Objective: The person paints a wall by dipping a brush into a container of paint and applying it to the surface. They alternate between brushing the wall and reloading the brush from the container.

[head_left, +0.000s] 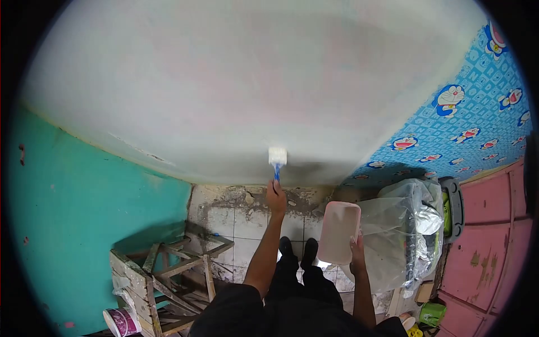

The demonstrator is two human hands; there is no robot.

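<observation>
My left hand [275,197] is closed round the blue handle of a paintbrush [277,156], stretched out ahead of me. The white head of the brush is at the lower part of a whitish wall [252,84], with a dark shadow beside it. To the right, my right hand [357,251] grips the side of a pink-rimmed rectangular plastic tray [341,233]. A pale, greyish-white layer shows across the inside of the tray.
A splattered wooden stand [168,275] and a paint bucket [120,322] are by the green wall [95,185]. Clear plastic sheeting [387,236] covers things on the right, near patterned blue wallpaper [443,129] and a pink door [483,230]. Dirty tiles [247,222] lie underfoot.
</observation>
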